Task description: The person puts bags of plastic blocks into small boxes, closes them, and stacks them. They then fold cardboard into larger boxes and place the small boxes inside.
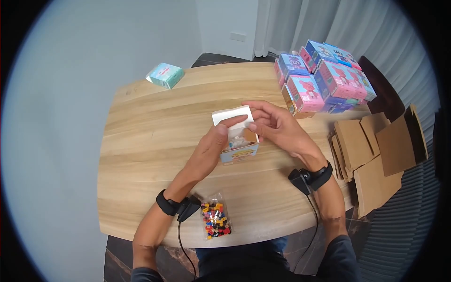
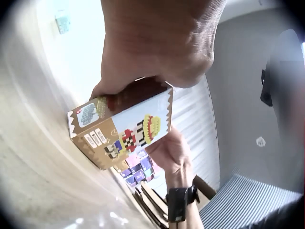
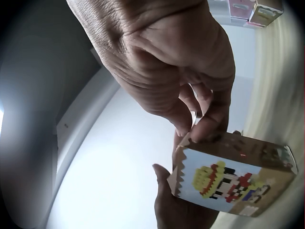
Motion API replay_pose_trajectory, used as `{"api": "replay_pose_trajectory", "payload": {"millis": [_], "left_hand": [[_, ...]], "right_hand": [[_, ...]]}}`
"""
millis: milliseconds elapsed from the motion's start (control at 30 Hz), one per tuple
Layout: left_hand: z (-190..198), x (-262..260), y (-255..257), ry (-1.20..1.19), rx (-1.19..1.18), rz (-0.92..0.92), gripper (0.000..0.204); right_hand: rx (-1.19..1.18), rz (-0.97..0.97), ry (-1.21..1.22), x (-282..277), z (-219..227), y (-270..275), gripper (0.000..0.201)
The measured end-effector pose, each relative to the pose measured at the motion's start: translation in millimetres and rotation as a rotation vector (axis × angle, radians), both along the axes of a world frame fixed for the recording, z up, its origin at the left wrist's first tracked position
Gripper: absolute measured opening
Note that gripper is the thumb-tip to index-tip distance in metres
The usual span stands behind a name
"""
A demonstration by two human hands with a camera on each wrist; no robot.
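Across the pale wood-grain table, we see the bare right hand pinching a light-blue-and-brown cardboard box at two o'clock, thumb and fingers nearly together, while the bare left hand grips its nine-o'clock side. We find this box near the table's centre, a blocky yellow-topped figure printed on its front, white flap raised at twelve o'clock, clear plastic packaging showing inside.
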State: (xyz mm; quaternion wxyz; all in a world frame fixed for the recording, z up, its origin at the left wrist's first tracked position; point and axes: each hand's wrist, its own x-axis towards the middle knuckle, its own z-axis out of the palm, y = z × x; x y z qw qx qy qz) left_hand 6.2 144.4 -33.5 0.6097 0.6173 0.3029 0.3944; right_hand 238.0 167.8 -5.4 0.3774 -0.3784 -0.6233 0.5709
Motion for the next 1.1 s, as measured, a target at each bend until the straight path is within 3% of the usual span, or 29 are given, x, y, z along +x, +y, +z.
{"api": "replay_pose_trajectory", "payload": {"millis": [133,200,233,300,333,433,567,633,867,967,1000,1067,1100], "left_hand": [[-7.8,6.6,0.1,0.002,0.095,0.2,0.064],[-9.5,11.3,1.9,-0.245,0.269,0.292,0.067],[-10.9,10.6,4.0,-0.325,0.33,0.321,0.068],[-19.3,-7.2,14.0,-0.03,0.628,0.284,0.064],[-11.1,-12.6,11.3,0.14,0.694,0.288,0.048],[-2.0,-12.4,9.5,0.184,0.779,0.273,0.034],[3.5,-18.8,14.8,0.167,0.755,0.118,0.029],[10.6,-24.8,13.1,0.269,0.66,0.025,0.031],[11.1,-32.4,16.9,0.308,0.661,-0.009,0.037],[17.8,-36.4,16.8,0.464,0.694,-0.011,0.035],[12.4,-38.2,20.3,0.415,0.677,0.059,0.033],[7.2,-34.3,21.4,0.352,0.668,0.114,0.031],[6.0,-31.6,20.0,0.236,0.461,0.316,0.03]], "right_hand": [[0.142,-0.008,0.009,-8.8,-1.3,-3.0,0.045],[0.244,-0.009,0.012,-6.9,-4.8,-1.8,0.043],[0.293,0.048,-0.125,-2.2,-7.1,0.5,0.039],[0.335,0.103,-0.261,1.2,-10.5,0.3,0.035],[0.424,0.13,-0.257,-2.6,-4.0,-3.5,0.032],[0.524,0.132,-0.287,-8.6,-2.2,-7.0,0.032],[0.643,0.145,-0.297,-3.1,-14.1,-0.8,0.037],[0.669,0.173,-0.321,-2.8,-15.6,2.3,0.039],[0.786,0.19,-0.448,-1.8,-13.2,1.7,0.046],[0.773,0.152,-0.476,-0.6,-6.3,-2.2,0.05],[0.783,0.134,-0.492,-0.4,-7.5,-1.3,0.05],[0.845,-0.11,-0.355,-9.2,-11.6,-0.3,0.067],[0.892,-0.187,-0.415,-15.3,-7.4,-9.0,0.071]]}}
